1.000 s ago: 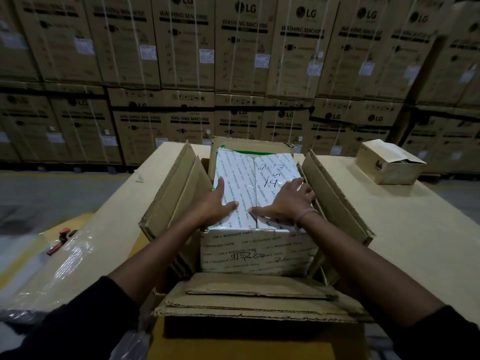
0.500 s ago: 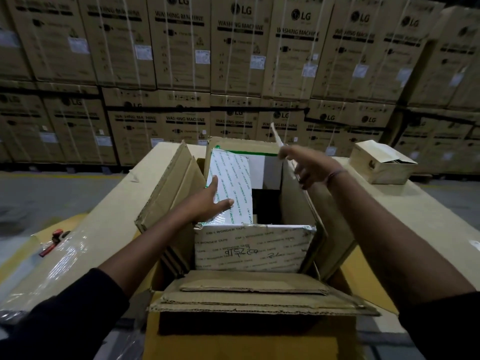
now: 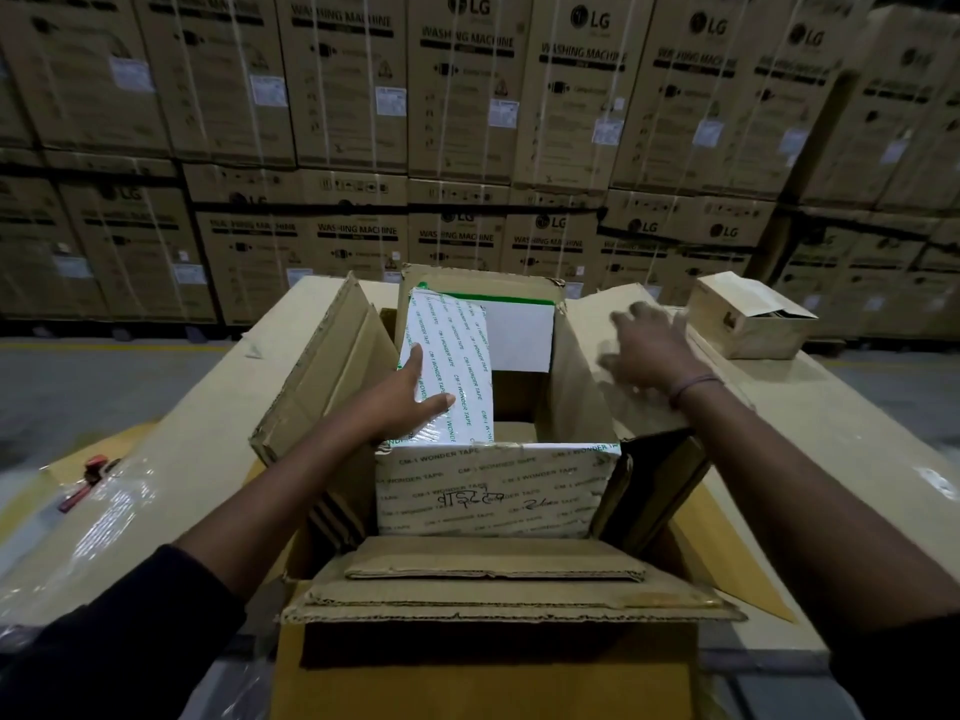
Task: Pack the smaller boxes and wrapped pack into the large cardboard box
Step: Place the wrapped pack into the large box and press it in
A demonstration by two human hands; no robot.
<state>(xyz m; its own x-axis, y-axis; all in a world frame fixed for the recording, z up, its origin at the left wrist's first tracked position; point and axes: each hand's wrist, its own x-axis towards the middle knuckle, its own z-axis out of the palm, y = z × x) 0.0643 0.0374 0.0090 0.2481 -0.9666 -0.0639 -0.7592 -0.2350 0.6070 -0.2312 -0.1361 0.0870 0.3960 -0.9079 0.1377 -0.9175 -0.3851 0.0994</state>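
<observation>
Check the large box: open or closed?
Open. The large box's flaps are all splayed outward, showing wrapped packs inside with an empty gap on the right. The left hand rests on one.

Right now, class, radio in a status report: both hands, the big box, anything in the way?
Left hand flat on wrapped pack in large cardboard box. Right hand open, blurred, over right flap. Slot beside pack free.
</observation>
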